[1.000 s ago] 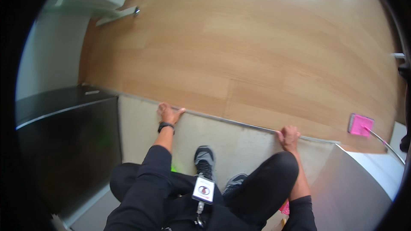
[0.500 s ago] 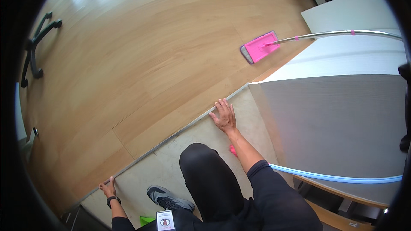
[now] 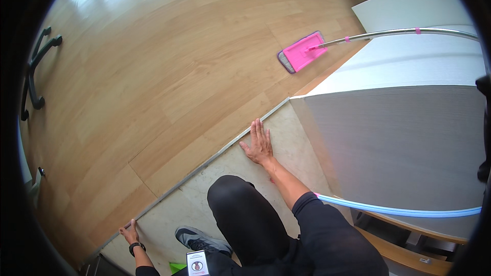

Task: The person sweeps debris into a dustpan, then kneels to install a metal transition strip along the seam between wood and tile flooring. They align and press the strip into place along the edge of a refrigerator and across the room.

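Observation:
My right hand (image 3: pixel 260 144) lies open with fingers outstretched, touching the narrow metal strip (image 3: pixel 215 155) between the wooden floor and the pale stone-like floor. My left hand (image 3: pixel 130 233), wearing a dark wristband, touches the same strip at the lower left, its thumb and fingers apart. Neither hand appears to hold anything loose. My bent dark-clad knee (image 3: pixel 232 199) and a grey shoe (image 3: pixel 199 240) are between the hands. A badge (image 3: pixel 198 262) hangs above a bright green item (image 3: pixel 177 267). A small red item shows partly behind my right forearm.
A pink flat mop (image 3: pixel 302 51) lies on the wooden floor (image 3: pixel 179 56). A grey panelled unit (image 3: pixel 388 143) with a white top stands at right, near a blue curved pole (image 3: pixel 399 210) and wooden edge (image 3: pixel 409 248). Chair legs (image 3: pixel 38 71) show at far left, a white panel at upper right.
The view has turned right since one second ago, bringing the mop toward the centre. My right hand's fingers went from curled to straight and flat. Both hands stay at the strip.

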The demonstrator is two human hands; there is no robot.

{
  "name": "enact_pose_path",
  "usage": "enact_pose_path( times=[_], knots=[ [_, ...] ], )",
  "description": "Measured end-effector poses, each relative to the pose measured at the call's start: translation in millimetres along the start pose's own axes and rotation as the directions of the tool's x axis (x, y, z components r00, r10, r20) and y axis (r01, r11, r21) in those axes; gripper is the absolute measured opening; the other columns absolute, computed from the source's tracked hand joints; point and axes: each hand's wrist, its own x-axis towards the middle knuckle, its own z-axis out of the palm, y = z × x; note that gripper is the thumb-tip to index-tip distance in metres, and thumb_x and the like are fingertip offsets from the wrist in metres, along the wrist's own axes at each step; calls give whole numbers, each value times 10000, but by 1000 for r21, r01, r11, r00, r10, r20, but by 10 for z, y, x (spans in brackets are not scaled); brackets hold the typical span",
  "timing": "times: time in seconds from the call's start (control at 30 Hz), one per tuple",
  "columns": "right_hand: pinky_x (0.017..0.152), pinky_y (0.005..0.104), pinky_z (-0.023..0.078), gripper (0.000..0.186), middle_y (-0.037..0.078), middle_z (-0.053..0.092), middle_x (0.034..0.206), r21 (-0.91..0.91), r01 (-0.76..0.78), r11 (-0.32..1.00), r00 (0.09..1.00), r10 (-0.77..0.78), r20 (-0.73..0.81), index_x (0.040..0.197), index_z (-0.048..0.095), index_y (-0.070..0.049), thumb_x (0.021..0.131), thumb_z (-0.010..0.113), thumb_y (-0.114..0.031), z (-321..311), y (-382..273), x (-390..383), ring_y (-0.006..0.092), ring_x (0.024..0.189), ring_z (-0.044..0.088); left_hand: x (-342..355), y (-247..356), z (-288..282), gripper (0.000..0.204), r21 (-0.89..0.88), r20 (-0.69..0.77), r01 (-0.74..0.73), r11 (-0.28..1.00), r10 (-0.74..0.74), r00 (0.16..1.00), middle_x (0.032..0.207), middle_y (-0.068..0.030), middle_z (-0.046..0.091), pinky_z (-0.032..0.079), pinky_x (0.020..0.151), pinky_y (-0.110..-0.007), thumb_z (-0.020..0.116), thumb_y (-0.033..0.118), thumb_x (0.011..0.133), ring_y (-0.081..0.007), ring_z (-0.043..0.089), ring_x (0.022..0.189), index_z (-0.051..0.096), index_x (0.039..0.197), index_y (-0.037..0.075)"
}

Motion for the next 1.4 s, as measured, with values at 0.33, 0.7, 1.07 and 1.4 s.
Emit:
enact_pose_path(
  times=[0.33, 0.7, 1.07, 1.4],
  knots=[
    [917, 428, 498, 552, 231, 635, 1174, 573, -170, 801, 869, 397, -297, 1240, 521, 30, 843, 721, -298, -97, 162, 460, 351, 1068, 624, 74, -85, -5, 1266, 36, 103, 32, 999, -35, 994, 1612, -285, 95, 115, 1223, -394, 734, 694, 724, -328, 32, 1526, 136, 1520, -88],
    [454, 247, 376, 127, -20, 540, 689, 958, -279, -71, 691, 678, 251, 902, 578, -102, 909, 693, -156, -81, 1003, 1113, 87, 555, 475, -5, -136, 42, 1281, -64, -22, -3, 998, 1, 1000, 1610, -286, 103, 126, 1222, -372, 737, 699, 717, -324, 54, 1525, 134, 1524, -92],
    [500, 248, 316, 143, -67, 453, 700, 914, -391, -108, 733, 564, 380, 902, 530, -193, 953, 661, -222, -317, 1001, 1129, 69, 602, 408, -88, -63, 40, 1302, -93, -38, 51, 994, -55, 998, 1613, -270, 115, 146, 1224, -377, 784, 665, 681, -328, 88, 1521, 132, 1533, -73],
    [499, 233, 429, 156, -22, 514, 719, 960, -236, -153, 800, 530, 281, 964, 532, -107, 947, 672, -173, -144, 1082, 962, 85, 610, 509, -13, -120, 98, 1288, -100, -91, 30, 995, -40, 995, 1609, -279, 126, 166, 1218, -393, 809, 634, 674, -356, 117, 1513, 146, 1537, -55]
  ],
)
